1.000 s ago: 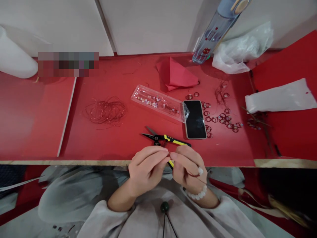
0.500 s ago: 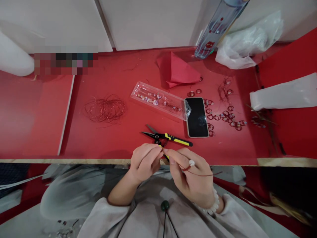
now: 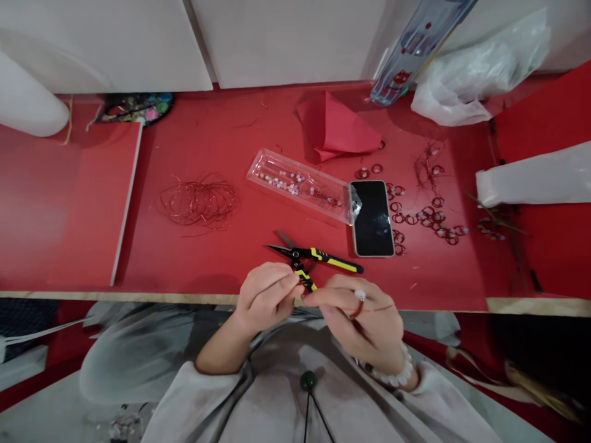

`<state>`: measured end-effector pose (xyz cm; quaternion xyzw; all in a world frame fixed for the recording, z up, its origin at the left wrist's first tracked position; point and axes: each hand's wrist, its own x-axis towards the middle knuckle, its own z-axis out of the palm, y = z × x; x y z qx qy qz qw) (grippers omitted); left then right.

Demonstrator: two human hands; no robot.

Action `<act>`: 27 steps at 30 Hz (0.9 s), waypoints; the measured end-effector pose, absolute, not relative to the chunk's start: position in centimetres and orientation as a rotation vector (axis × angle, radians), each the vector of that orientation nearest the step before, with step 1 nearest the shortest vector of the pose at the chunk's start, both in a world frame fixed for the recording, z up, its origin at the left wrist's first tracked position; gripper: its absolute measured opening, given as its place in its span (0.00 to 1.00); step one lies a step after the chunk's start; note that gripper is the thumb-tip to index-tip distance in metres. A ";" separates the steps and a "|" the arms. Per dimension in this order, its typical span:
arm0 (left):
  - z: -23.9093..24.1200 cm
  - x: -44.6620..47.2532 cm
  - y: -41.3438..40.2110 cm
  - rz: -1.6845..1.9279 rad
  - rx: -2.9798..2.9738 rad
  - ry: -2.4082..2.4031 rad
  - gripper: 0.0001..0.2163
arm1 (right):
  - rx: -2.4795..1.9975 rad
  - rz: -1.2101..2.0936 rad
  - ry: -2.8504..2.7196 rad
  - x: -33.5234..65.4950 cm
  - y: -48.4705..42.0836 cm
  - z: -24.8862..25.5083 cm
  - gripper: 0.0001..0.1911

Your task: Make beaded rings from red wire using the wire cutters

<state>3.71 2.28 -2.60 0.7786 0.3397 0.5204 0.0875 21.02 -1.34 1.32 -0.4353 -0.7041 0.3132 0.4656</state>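
Observation:
My left hand (image 3: 265, 295) is closed in a pinch in front of the table edge, with whatever lies between its fingertips too small to make out. Close beside it, my right hand (image 3: 364, 314) has its fingers bent together on a red cord (image 3: 357, 309). That cord loops around the index finger, carries a white bead (image 3: 360, 296), and has a thin tail running right across the knuckles. Just beyond the fingertips lie black-and-yellow snips (image 3: 323, 257), blades apart, one handle partly behind the hands.
A clear plastic tray (image 3: 258, 161) holds small beads and cords. To its right lie a phone (image 3: 373, 221) and several beaded red rings (image 3: 431, 215). A coil of red cord (image 3: 201, 200) is left, red paper (image 3: 339, 132) and a bottle (image 3: 413, 55) behind.
My hands have drawn slightly apart at the fingertips. The red cord now forms a closer loop around the right index finger. The view has shifted a little.

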 end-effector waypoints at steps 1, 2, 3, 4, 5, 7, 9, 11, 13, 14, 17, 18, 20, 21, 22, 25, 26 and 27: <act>-2.6 3.8 2.4 1.550 2.306 1.007 0.09 | -1.046 0.859 -1.641 20.9 -1.4 1.1 0.14; -2.7 3.9 2.4 1.551 2.292 1.001 0.08 | -1.013 0.930 -1.550 20.8 -1.5 0.8 0.14; -2.7 4.1 2.5 1.555 2.269 0.999 0.08 | -0.980 0.972 -1.468 20.7 -1.6 0.5 0.14; -2.7 4.2 2.6 1.569 2.230 1.008 0.07 | -0.955 0.986 -1.408 20.5 -1.6 0.1 0.14; -2.7 4.4 2.7 1.594 2.176 1.021 0.05 | -0.941 0.970 -1.372 20.2 -1.6 -0.4 0.14; -2.7 4.7 2.8 1.642 2.075 1.041 0.04 | -0.949 0.868 -1.340 19.7 -1.3 -1.2 0.14; -2.5 4.9 2.9 1.641 2.022 1.049 0.03 | -0.978 0.750 -1.335 19.2 -0.9 -1.7 0.16; -2.3 5.2 3.0 1.604 1.989 1.034 0.03 | -0.996 0.659 -1.353 18.9 -0.5 -1.8 0.16; -2.1 5.4 3.0 1.572 1.905 1.008 0.04 | -1.005 0.604 -1.399 18.8 -0.2 -1.6 0.15; -2.1 5.4 3.0 1.563 1.850 0.991 0.04 | -1.009 0.585 -1.422 18.8 -0.1 -1.5 0.14; -2.0 5.4 2.9 1.551 1.712 0.935 0.05 | -1.018 0.557 -1.472 19.0 0.1 -1.0 0.12; -2.0 5.4 2.8 1.547 1.676 0.916 0.05 | -1.019 0.555 -1.482 19.0 0.1 -0.9 0.11; -2.0 5.4 2.6 1.542 1.612 0.881 0.05 | -1.020 0.550 -1.490 19.0 0.0 -0.8 0.11; -2.0 5.4 2.5 1.545 1.586 0.867 0.05 | -1.020 0.543 -1.493 19.0 -0.1 -0.8 0.11; -2.0 5.4 2.4 1.554 1.564 0.857 0.05 | -1.021 0.529 -1.495 19.0 -0.2 -0.9 0.11; -2.1 5.6 2.1 1.593 1.518 0.824 0.03 | -1.042 0.460 -1.492 19.0 -0.5 -1.0 0.11; -2.1 5.7 2.1 1.599 1.510 0.813 0.03 | -1.053 0.441 -1.491 19.0 -0.6 -1.0 0.12; -2.1 5.8 2.0 1.597 1.506 0.804 0.03 | -1.061 0.429 -1.488 19.0 -0.7 -1.0 0.12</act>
